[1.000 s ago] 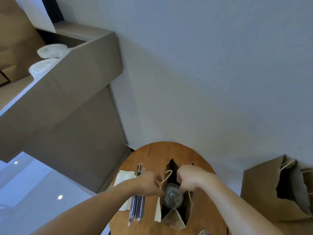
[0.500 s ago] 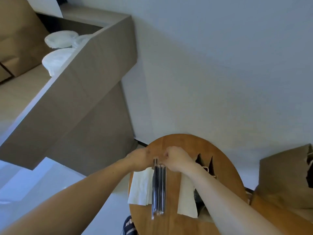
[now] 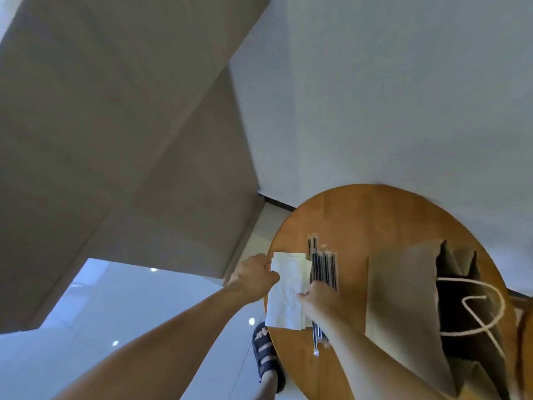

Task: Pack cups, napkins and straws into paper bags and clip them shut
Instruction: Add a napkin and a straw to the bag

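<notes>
Fingers [image 3: 271, 275] of the left hand [image 3: 253, 280] are curled together and pinch the 9 o'clock edge of the napkins [image 3: 287, 287], near the far corner. Fingers [image 3: 302, 297] of the right hand [image 3: 321, 298] are curled and clamped on the 3 o'clock edge of the same napkins. The back of this hand covers the middle of the straws [image 3: 323, 264]. Whether the right hand also holds a straw cannot be told.

Reference: 12 o'clock is the edge of the table [image 3: 360, 209] nearest the wall [image 3: 403, 82].

1. Napkins: a white stack lying on the round wooden table, with its 9 o'clock side along the rim.
2. Straws: dark, in clear wrappers, lying parallel with the long axis from 12 to 6 o'clock. They sit just beside the napkins on the 3 o'clock side and touch that edge.
3. Paper bag [image 3: 403, 298]: brown, at 3 o'clock of the straws and apart from them. Its mouth is open toward the camera. The interior is dark, so the contents cannot be told. 2 white cord handles [image 3: 476, 307] lie across the mouth.

A foot in a dark sandal [image 3: 266, 356] stands on the pale glossy floor [image 3: 115, 313] at 7 o'clock, just beside the table rim. A grey-brown cabinet [image 3: 115, 125] stands at 10 o'clock.
</notes>
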`<state>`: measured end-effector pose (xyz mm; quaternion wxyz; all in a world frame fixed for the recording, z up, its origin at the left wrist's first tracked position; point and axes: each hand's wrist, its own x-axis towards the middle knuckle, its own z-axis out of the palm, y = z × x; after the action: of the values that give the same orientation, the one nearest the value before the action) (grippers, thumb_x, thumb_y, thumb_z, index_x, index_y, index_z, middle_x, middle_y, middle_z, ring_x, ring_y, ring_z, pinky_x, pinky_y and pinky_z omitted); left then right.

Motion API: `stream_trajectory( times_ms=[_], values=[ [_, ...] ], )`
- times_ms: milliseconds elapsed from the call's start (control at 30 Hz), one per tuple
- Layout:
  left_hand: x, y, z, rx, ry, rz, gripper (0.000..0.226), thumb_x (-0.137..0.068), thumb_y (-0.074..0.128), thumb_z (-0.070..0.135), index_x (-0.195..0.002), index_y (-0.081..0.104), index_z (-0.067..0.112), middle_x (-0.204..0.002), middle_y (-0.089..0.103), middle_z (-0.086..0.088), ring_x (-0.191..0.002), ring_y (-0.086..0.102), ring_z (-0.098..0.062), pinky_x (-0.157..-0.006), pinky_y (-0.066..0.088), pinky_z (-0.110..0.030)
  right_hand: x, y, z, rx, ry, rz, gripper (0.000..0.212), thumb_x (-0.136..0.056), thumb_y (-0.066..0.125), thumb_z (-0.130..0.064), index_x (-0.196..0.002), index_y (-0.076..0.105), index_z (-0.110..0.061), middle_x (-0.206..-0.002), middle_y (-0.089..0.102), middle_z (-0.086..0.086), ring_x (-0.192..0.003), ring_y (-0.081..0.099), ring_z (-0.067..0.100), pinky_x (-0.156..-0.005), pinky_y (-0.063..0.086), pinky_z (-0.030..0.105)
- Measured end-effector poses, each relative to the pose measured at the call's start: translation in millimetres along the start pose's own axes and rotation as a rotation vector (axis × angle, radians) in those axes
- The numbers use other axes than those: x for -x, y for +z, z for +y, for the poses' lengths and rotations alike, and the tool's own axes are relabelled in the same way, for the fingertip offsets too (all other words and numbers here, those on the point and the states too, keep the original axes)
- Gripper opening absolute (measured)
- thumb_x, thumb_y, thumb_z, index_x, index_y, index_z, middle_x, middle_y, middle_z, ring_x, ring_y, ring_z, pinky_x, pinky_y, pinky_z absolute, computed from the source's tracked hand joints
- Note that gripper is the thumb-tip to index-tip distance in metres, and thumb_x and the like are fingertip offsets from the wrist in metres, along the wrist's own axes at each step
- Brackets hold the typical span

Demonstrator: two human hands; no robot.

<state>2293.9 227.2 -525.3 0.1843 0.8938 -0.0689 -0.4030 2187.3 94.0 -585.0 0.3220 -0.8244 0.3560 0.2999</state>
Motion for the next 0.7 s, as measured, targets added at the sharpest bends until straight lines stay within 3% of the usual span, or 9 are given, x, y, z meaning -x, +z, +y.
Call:
stream_trajectory(
  times_ms=[167, 267, 400, 567, 700],
  values=[
    [-11, 19, -15, 0.052, -0.031, -0.013, 0.043, -0.087, 0.058, 0.032, -0.128, 0.056, 0.02, -0.102, 0.054, 0.009, -0.076, 0.053, -0.004, -0.055, 0.04, -0.018, -12, 19, 0, 0.076, 0.025, 0.005, 0.026, -0.092, 0.058, -0.037, -0.076, 0.055, -0.016, -0.062, 0.051, -0.004, -0.053, 0.052, 0.014, -0.043, 0.032, 0.019],
    [-11, 27, -22, 0.058, -0.055, -0.022, 0.042, -0.088, 0.059, 0.033, -0.128, 0.057, 0.022, -0.105, 0.056, 0.01, -0.09, 0.059, -0.013, -0.07, 0.051, -0.023, -15, 23, -1, 0.111, 0.06, 0.017, 0.027, -0.092, 0.057, -0.039, -0.08, 0.061, -0.015, -0.069, 0.059, -0.004, -0.055, 0.056, 0.013, -0.044, 0.035, 0.021],
    [-10, 33, -31, 0.086, -0.074, -0.007, 0.04, -0.088, 0.059, 0.034, -0.126, 0.058, 0.022, -0.114, 0.061, 0.009, -0.094, 0.058, -0.012, -0.072, 0.047, -0.022, -17, 25, 1, 0.181, 0.059, 0.051, 0.025, -0.094, 0.054, -0.033, -0.075, 0.057, -0.018, -0.062, 0.052, -0.006, -0.052, 0.053, 0.01, -0.04, 0.031, 0.019],
    [-8, 38, -37, 0.09, -0.09, 0.004, 0.043, -0.09, 0.058, 0.033, -0.131, 0.056, 0.021, -0.125, 0.061, 0.007, -0.097, 0.055, -0.01, -0.077, 0.044, -0.021, -17, 27, 8, 0.17, 0.033, 0.069, 0.027, -0.096, 0.051, -0.032, -0.081, 0.066, -0.016, -0.069, 0.064, -0.004, -0.061, 0.065, 0.012, -0.05, 0.052, 0.023],
    [-5, 39, -35, 0.1, -0.097, -0.007, 0.044, -0.09, 0.058, 0.031, -0.132, 0.055, 0.019, -0.128, 0.06, 0.005, -0.1, 0.053, -0.011, -0.08, 0.044, -0.023, -17, 30, 10, 0.15, 0.016, 0.11, 0.031, -0.096, 0.05, -0.034, -0.076, 0.065, -0.016, -0.063, 0.061, -0.004, -0.055, 0.062, 0.01, -0.043, 0.042, 0.021]
  ],
)
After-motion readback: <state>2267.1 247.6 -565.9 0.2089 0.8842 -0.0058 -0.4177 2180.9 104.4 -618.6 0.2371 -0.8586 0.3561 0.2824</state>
